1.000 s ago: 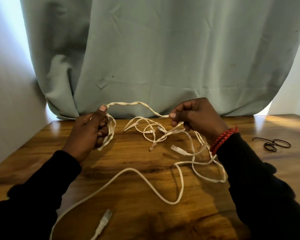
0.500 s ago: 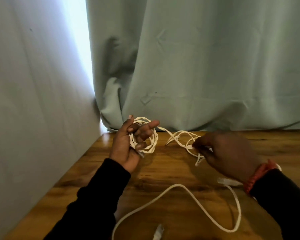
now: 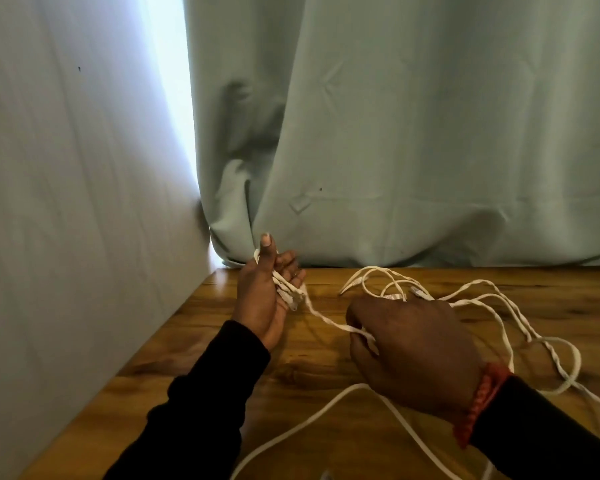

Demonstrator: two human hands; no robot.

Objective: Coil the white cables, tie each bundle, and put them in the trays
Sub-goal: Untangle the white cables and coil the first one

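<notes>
Coiling in progress, by the look of it. Holding the started coil (image 3: 288, 289) in the left hand (image 3: 264, 299), palm turned up and thumb raised at the bench's (image 3: 326, 368) far left corner, close to the curtain (image 3: 395, 150); fingers only loosely curled over the loops, thumb not pressing, likely leaving room for the next turn to drop in. Pinching the white cable (image 3: 329, 322) in the right hand (image 3: 409, 351), fingers curled under and closed on the strand, knuckles facing the camera, fingertips hidden. Running taut between the two grips, so probably feeding slack toward the coil while keeping the flat strand from twisting. Lying loose behind and right of the right hand: the remaining length (image 3: 499, 306), looped and partly twisted on itself, with small connectors (image 3: 418, 292) showing among the loops. Trailing another run (image 3: 326, 410) along the near edge, under the right wrist with its red bracelet (image 3: 482, 403). Seeing no trays or ties here; tying and placing not yet reached.
</notes>
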